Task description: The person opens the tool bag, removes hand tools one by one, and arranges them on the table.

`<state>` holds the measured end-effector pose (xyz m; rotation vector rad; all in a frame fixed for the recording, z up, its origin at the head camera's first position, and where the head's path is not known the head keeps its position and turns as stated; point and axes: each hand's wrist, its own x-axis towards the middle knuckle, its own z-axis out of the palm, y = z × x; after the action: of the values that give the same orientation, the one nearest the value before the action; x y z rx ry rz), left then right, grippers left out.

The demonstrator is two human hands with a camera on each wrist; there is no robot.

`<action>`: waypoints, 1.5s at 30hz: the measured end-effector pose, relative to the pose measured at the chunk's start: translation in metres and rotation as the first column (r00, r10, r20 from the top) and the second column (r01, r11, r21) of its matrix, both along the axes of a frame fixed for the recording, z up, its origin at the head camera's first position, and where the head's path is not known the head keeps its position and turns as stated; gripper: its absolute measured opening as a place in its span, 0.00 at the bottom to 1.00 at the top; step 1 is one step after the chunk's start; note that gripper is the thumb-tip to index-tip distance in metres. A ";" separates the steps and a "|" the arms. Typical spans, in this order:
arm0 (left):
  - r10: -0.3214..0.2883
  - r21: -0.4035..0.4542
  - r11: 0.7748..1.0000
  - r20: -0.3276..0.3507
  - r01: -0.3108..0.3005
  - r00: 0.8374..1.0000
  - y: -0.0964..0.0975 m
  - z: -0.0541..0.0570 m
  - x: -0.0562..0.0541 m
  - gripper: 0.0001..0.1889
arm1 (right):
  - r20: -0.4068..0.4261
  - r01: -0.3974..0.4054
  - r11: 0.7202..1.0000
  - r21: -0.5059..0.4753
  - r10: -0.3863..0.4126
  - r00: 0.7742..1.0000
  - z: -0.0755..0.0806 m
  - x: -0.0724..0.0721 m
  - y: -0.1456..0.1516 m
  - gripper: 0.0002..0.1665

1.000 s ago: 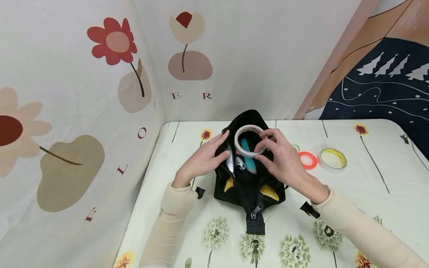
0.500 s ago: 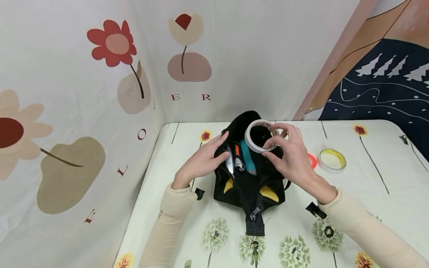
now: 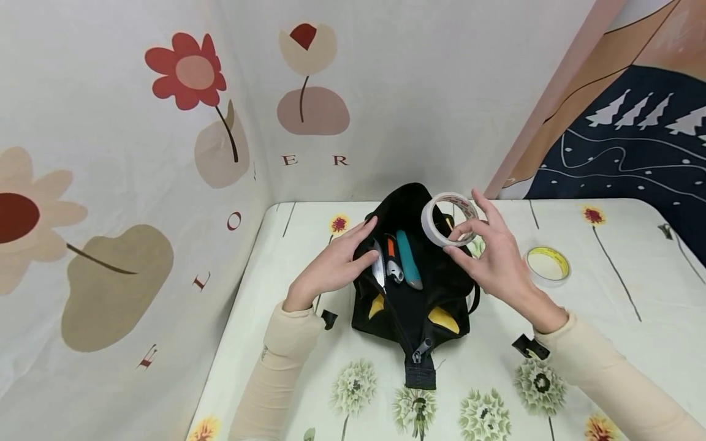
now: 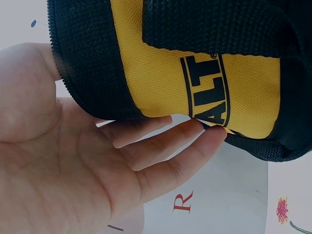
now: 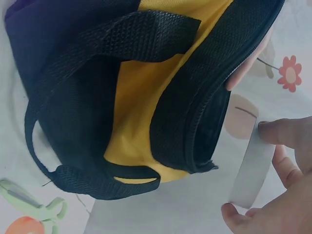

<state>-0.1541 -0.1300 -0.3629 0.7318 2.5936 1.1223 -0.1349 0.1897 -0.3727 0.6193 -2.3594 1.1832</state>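
Tape roll (image 3: 431, 228), white with printed core, sits pinched in right fingers (image 3: 469, 228); extended left fingers (image 4: 168, 173) touch bag (image 3: 405, 312).

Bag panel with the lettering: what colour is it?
The panel is yellow; left wrist view shows it best.

Bag (image 4: 158, 80) made of matt, coarse-woven cloth; strap (image 4: 209, 31) formed of rough, ribbed webbing. Smooth, matt face noted on tape roll (image 5: 251, 170), plastic look on teal tool (image 3: 408, 260).

pale flower-printed wall (image 3: 413, 92) behind a white floral-patterned table (image 3: 590, 288)
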 end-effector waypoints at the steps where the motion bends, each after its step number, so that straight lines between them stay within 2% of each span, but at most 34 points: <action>1: 0.001 0.000 1.000 0.000 -0.001 1.000 0.000 0.000 0.000 0.38 | 0.013 0.004 1.000 -0.006 -0.003 1.000 0.000 0.000 0.001 0.17; 8: -0.001 -0.003 1.000 0.001 0.001 1.000 0.001 -0.001 -0.001 0.38 | 0.054 0.026 0.999 -0.042 -0.024 0.998 -0.001 -0.001 0.011 0.15; 19: -0.002 0.003 1.000 0.002 0.002 1.000 0.000 0.000 -0.001 0.38 | 0.008 0.070 0.997 -0.024 -0.070 0.998 -0.007 -0.001 0.023 0.15; 27: -0.001 0.004 1.000 0.004 0.001 1.000 0.000 0.000 0.000 0.38 | -0.006 0.132 0.991 -0.028 -0.132 0.991 -0.014 0.000 0.037 0.15; 32: -0.002 0.001 1.000 0.003 0.002 1.000 0.001 0.000 0.000 0.38 | -0.012 0.188 0.981 -0.040 -0.189 0.982 -0.015 0.003 0.050 0.14; 45: 0.002 -0.001 1.000 0.007 -0.002 1.000 0.001 0.001 0.000 0.38 | 0.055 0.317 0.947 -0.057 -0.314 0.948 -0.027 0.007 0.091 0.11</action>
<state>-0.1537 -0.1292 -0.3615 0.7243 2.5899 1.1214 -0.1279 0.2805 -0.3999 0.1823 -2.3352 1.1309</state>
